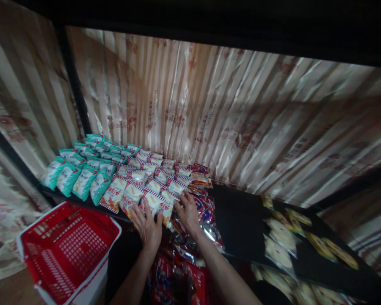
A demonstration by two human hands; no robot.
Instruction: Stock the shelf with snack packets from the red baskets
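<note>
White snack bags point(132, 192) with striped red-and-blue top edges and red lettering stand in rows on a black shelf point(235, 216). My left hand point(147, 226) lies with spread fingers against the front row, its fingertips on the lower part of the bags. At the right end of that row, my right hand point(188, 212) touches the side of the last white bag point(169, 205), fingers apart and slightly bent. Neither hand is closed around a bag. Shiny red-and-purple packets point(206, 209) lie just right of my right hand, partly covered by it.
Teal snack bags point(79, 182) fill the shelf's left end. Below stands a red basket point(73, 245) with a white rim. Red packages point(178, 275) sit beneath my forearms. Clear-wrapped pale packs point(277, 252) and yellow packets point(320, 245) lie on the right. A striped curtain point(190, 101) hangs behind.
</note>
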